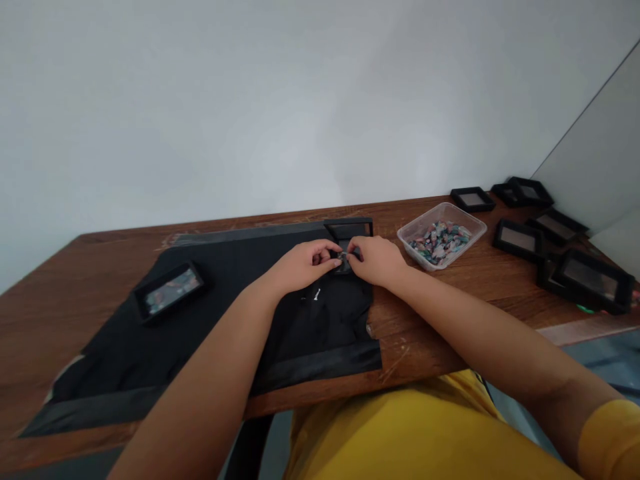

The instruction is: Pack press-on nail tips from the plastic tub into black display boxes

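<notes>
From the head view: an open black box (344, 271) is being worked on at the right end of a dark cloth (240, 267), which is spread over a wooden table (425, 333); its lid (349, 221) is raised along the far side, the open face turned up and toward the person; its long axis appears to be laid from side to side, though the ends are partly covered by the hands.

Now the box is reached from both sides; by the left hand (303, 265), thumb and forefinger are brought near each other over the inside, a slight gap left; by the right hand (377, 260), the fingers are curled in opposite; whether anything is pinched by either cannot be told.

Just nearer the person, a small white piece (317, 294) is seen; to the left, a closed box (171, 291) is set slantwise, its long axis pointed toward the far right; to the right, a plastic tub (481, 230) is filled with colourful pieces (443, 241).
</notes>
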A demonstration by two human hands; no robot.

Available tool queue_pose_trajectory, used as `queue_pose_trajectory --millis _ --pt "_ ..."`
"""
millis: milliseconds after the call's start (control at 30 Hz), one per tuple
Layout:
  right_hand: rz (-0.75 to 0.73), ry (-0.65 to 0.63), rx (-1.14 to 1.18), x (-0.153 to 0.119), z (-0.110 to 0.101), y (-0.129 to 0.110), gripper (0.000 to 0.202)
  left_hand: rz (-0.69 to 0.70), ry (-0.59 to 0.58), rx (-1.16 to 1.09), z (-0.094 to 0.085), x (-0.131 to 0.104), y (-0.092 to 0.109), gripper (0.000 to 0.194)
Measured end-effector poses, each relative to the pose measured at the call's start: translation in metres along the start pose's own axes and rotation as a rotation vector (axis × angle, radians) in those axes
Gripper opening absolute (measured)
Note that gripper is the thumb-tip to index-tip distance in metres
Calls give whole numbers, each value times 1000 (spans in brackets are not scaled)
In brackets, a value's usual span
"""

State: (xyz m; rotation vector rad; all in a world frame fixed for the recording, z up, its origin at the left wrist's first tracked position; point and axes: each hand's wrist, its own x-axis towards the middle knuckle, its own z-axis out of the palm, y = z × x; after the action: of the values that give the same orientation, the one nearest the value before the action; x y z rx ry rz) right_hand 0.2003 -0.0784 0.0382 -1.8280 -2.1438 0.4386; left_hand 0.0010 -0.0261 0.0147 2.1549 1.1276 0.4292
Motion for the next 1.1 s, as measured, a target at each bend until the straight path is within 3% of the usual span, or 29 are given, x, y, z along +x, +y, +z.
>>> queue_pose_trajectory --millis 367,800,1100 --pt "-35 5 -47 0 -5 -1 18 -7 25 -10 2 0 -1 41" --pt "-121 22 70 1 -2 1 12 4 12 11 1 0 0 39" --pt "-84 65 68 0 -1 1 19 -9 19 -12 2 -1 1 40"
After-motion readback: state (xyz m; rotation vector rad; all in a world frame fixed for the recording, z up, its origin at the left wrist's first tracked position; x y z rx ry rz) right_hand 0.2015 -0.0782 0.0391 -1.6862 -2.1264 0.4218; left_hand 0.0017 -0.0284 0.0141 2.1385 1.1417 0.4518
